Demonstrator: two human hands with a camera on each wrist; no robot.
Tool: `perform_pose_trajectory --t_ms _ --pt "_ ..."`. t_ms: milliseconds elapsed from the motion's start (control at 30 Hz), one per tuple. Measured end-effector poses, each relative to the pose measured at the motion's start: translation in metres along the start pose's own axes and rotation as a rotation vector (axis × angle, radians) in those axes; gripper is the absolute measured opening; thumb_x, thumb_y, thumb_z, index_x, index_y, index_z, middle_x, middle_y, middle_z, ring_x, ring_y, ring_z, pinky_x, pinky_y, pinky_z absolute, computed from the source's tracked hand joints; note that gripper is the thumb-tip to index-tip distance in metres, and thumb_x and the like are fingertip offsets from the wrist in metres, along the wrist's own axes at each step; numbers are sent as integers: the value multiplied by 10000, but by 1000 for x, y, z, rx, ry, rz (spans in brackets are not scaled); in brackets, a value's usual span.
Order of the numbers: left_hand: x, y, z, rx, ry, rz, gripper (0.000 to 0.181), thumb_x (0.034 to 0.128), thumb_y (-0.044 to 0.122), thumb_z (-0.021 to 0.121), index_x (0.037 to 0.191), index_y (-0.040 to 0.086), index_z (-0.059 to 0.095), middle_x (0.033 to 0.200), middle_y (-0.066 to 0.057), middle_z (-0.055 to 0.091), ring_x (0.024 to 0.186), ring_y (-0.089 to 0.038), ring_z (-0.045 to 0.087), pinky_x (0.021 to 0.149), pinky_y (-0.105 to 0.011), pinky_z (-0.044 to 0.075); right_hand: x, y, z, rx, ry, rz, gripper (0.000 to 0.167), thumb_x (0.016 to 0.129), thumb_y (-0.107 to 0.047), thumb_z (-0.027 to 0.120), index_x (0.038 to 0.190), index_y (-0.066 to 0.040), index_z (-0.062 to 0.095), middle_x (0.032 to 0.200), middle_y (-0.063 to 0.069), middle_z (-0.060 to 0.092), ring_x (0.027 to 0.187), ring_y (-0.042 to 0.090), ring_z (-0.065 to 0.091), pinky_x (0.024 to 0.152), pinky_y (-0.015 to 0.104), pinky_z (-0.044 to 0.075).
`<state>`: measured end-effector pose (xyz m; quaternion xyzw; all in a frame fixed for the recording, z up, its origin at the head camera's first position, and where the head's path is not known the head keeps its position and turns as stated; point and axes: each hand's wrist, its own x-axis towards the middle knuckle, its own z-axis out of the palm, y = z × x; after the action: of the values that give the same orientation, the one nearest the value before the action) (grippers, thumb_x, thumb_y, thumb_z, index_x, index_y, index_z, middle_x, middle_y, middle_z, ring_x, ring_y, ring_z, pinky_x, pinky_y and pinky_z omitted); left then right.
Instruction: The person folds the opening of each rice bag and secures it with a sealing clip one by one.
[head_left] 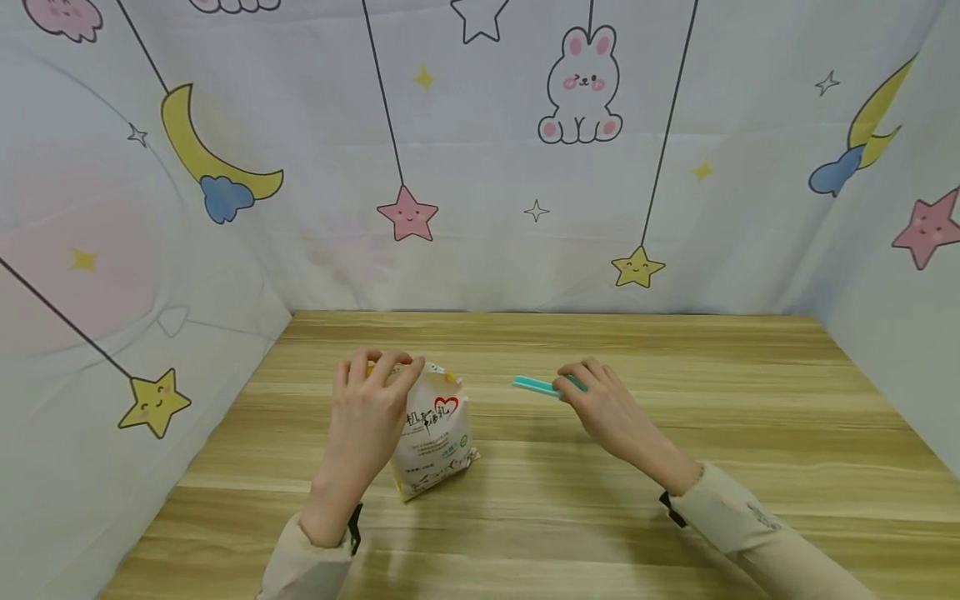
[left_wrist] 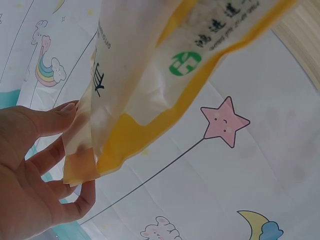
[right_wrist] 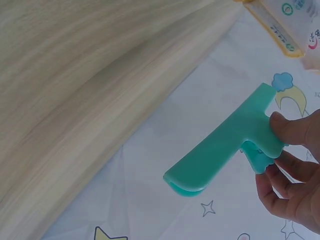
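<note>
The left hand pinches the top edge of a white bag between thumb and fingers, while to the right of that bag, apart from it, the right hand pinches a teal clip by its handles.

Left hand pinches, its wrist behind the grip — right hand pinches too — its forearm slanting back from the grip.
</note>
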<state>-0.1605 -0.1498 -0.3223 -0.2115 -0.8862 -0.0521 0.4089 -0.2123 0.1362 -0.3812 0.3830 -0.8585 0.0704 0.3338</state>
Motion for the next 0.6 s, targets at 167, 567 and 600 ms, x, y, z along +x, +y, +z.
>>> perform_pose_trajectory --t_ms 167,567,600 --pt "0 0 0 -1 1 -2 376 624 -73 710 953 106 689 929 -71 610 879 -300 475 712 -410 360 2 -1 -1 10 20 1 249 689 -64 727 891 -105 587 941 60 594 832 207 501 679 324 453" --pt "0 0 -1 -3 -10 -6 377 626 -69 715 962 100 684 942 -75 607 883 -298 470 718 -415 361 4 -2 -1 23 87 -4 234 704 -55 705 904 -100 591 957 73 589 844 236 503 663 353 423" --pt "0 0 -1 -3 -11 -7 380 626 -70 715 964 100 683 944 -75 606 883 -298 469 717 -414 361 5 -2 -1 22 96 -7 237 701 -53 707 903 -99 592 959 74 588 845 240 505 666 357 426"
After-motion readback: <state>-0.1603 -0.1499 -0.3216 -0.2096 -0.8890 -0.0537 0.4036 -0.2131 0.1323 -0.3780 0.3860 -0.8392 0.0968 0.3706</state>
